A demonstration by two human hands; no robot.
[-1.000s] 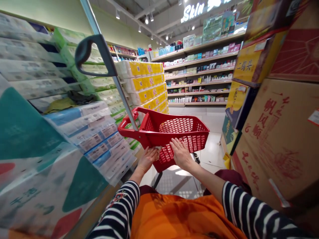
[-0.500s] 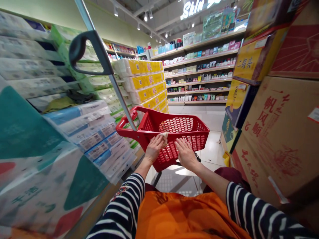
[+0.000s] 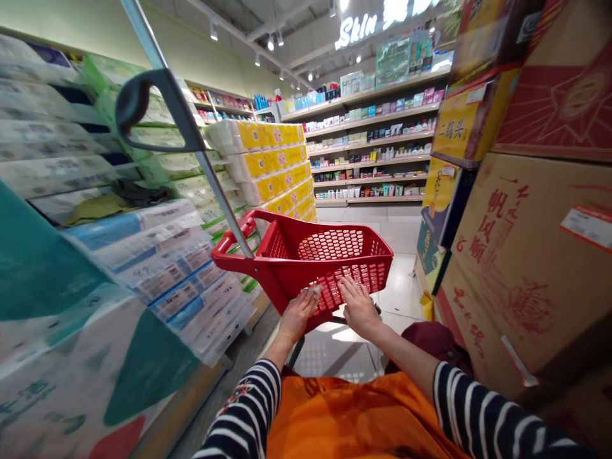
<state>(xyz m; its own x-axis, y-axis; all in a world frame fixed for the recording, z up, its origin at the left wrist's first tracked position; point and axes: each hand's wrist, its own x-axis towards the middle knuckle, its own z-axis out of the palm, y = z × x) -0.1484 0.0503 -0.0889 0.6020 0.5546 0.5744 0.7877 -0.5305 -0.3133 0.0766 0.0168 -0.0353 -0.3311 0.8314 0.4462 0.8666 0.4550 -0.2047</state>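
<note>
A red plastic shopping basket cart (image 3: 282,274) with perforated sides stands in front of me, its metal pole and dark grey handle (image 3: 184,111) rising to the upper left. My left hand (image 3: 299,311) presses a pale cloth (image 3: 313,290) against the side of the basket, below the rim. Fingers stretched out, my right hand (image 3: 357,307) lies against the perforated side to the right of it, with nothing seen in it. The cart's lower frame is partly hidden behind my hands.
Packs of tissue (image 3: 176,280) are stacked close on the left, with yellow-and-white packs (image 3: 277,166) behind the cart. Cardboard boxes (image 3: 530,255) form a wall on the right. Shelves of small products (image 3: 373,137) stand at the back. My knee (image 3: 435,347) is at the lower right.
My left hand and the cloth have moved down from near the rim to lower on the basket's side. My right hand has shifted slightly down. The view has turned a little to the right.
</note>
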